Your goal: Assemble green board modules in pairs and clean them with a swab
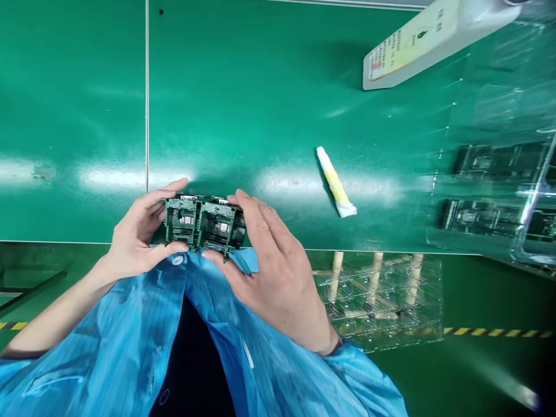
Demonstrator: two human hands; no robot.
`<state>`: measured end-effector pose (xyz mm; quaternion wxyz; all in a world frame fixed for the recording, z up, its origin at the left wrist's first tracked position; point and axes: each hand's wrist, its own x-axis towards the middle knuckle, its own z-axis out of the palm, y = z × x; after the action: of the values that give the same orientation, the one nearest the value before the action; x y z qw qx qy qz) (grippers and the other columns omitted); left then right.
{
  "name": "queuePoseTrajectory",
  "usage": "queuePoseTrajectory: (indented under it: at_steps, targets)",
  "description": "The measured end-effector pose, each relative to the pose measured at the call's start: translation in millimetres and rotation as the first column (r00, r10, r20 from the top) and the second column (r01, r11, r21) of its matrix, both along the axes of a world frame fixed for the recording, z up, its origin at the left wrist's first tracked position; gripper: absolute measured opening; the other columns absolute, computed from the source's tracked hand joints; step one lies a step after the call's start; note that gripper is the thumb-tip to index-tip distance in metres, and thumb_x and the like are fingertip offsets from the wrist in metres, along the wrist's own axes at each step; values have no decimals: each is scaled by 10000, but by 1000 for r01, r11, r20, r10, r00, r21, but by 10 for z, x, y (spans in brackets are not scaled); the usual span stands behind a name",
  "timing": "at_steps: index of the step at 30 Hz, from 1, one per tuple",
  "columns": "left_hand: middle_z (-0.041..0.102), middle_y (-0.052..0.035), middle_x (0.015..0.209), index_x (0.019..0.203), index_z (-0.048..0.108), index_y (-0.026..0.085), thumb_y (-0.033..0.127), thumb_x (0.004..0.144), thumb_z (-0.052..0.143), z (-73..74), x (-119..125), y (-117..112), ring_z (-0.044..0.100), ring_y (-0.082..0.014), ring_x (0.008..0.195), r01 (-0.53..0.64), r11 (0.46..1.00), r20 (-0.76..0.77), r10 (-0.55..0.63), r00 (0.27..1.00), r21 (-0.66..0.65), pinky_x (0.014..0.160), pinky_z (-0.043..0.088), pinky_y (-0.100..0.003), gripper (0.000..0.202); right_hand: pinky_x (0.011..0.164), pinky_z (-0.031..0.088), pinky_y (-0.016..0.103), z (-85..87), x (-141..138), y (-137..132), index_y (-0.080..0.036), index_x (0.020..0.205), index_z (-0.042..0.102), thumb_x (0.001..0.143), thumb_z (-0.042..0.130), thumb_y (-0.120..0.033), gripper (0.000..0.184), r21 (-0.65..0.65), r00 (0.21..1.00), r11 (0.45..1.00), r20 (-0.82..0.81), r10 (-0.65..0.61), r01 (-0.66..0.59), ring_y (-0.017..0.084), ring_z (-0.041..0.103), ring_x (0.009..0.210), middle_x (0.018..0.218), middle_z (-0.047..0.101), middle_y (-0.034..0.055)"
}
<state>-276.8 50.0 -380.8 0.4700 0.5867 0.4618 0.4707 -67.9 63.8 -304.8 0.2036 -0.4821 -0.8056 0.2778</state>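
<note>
Between my two hands, just over the front edge of the green table (243, 104), is a dark green circuit board assembly (200, 223) made of two box-like sections side by side. My left hand (141, 231) grips its left end, thumb along the lower edge and fingers at the top and behind. My right hand (271, 266) pinches the right end, with the thumb below and fingers on the upper right corner. Small metal parts show inside both sections. What lies behind the assembly is hidden.
A white and yellow wrapped stick (333, 182) lies on the table to the right. A white labelled bottle (421, 43) stands at the back right. Clear plastic trays with similar boards (482, 217) sit at the far right. Below the edge is another clear tray (391, 324).
</note>
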Motion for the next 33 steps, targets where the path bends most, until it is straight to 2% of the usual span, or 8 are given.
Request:
queuePoseTrajectory:
  at_steps: [4,9,15,17,23,27,33]
  targets:
    - [587,-148,1406,1321,527,266,407,804,780,-10,8,9,572,-289,1316,5,1000,23,-6,1000,27,1037,559,-419,593,1090,527,532,17,-6,3,-168,1514,323,934,625,-298,667,7,1000,1000,12,2,-2,328,558,1308,1403,573,170]
    - [593,-120,1412,1343,544,270,310,776,818,-1,-19,11,568,-267,1321,33,999,79,-34,996,11,1079,533,-389,631,1101,525,490,0,8,15,-118,1472,387,938,627,-314,617,-13,1000,1000,5,-7,7,311,562,1310,1388,585,188]
    - [639,-114,1354,1342,563,245,329,729,851,46,-102,-21,642,-271,1223,101,982,-28,-107,994,-161,1048,556,-366,682,1049,557,494,-44,92,5,-157,1470,410,913,663,-433,671,-156,999,987,3,-44,44,297,611,1255,1376,609,158]
    - [645,-115,1347,1335,570,238,346,726,852,56,-116,-30,659,-273,1196,105,978,-44,-115,992,-179,1043,558,-365,680,1026,571,488,-47,109,0,-162,1463,421,900,678,-445,681,-184,998,981,-5,-56,54,290,629,1231,1368,618,154]
    - [657,-100,1333,1331,578,245,346,722,853,91,-130,-49,670,-255,1177,100,975,-90,-120,989,-198,1012,566,-316,676,1012,581,443,-21,110,-6,-154,1447,445,891,691,-422,664,-223,997,973,-29,-74,66,265,642,1217,1356,630,144]
    - [660,-79,1331,1324,577,265,364,734,842,122,-149,-66,663,-247,1188,95,976,-126,-121,985,-197,1016,557,-304,654,1017,576,467,-6,88,-7,-192,1438,452,894,685,-416,633,-221,996,973,-36,-76,66,272,634,1231,1371,624,122]
    - [664,-74,1324,1326,569,269,349,751,830,147,-186,-83,650,-231,1208,71,991,-166,-90,982,-114,1008,550,-270,637,1055,552,436,15,45,-19,-188,1388,480,902,674,-364,552,-163,996,985,-60,-60,49,255,630,1238,1350,636,118]
